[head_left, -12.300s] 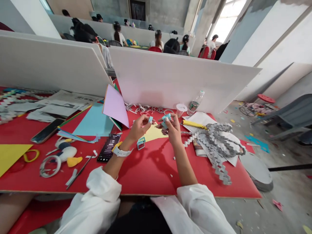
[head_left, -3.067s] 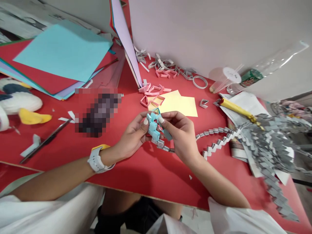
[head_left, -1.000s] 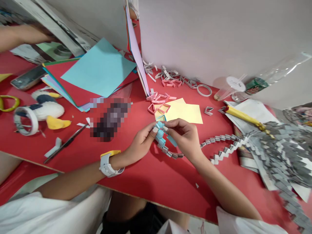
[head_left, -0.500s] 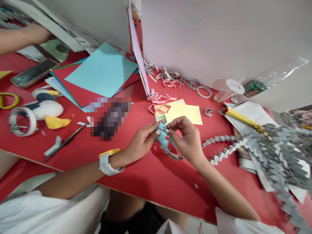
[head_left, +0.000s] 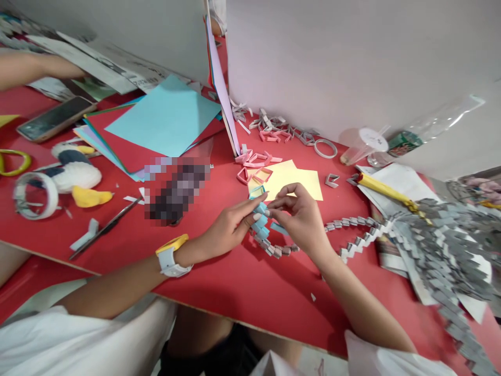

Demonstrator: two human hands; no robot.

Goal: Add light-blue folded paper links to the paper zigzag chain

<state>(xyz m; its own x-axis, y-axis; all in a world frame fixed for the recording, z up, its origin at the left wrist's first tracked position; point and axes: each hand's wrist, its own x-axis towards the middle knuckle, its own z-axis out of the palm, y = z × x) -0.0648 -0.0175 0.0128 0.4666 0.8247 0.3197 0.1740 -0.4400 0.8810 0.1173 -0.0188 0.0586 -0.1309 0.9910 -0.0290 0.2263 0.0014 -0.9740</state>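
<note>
A folded paper chain has a light blue end that runs into grey-brown links, which curve away under my right hand. My left hand pinches the blue end between thumb and fingers. The thumb and index finger of my right hand close on the same blue links from the right; its other fingers are curled. Under the right palm shows a light blue paper strip. Just beyond my fingertips lie a folded blue paper piece and yellow paper sheets.
Pink folded pieces and grey ones lie by the wall. Grey paper chains pile up at right near a plastic cup. At left are scissors, a tape roll, a plush duck and a phone. Another person's arm reaches in.
My right hand has shifted slightly and its fingers have lifted a little, so more of the chain and the blue strip shows. The other person's arm and the newspaper at upper left have moved.
</note>
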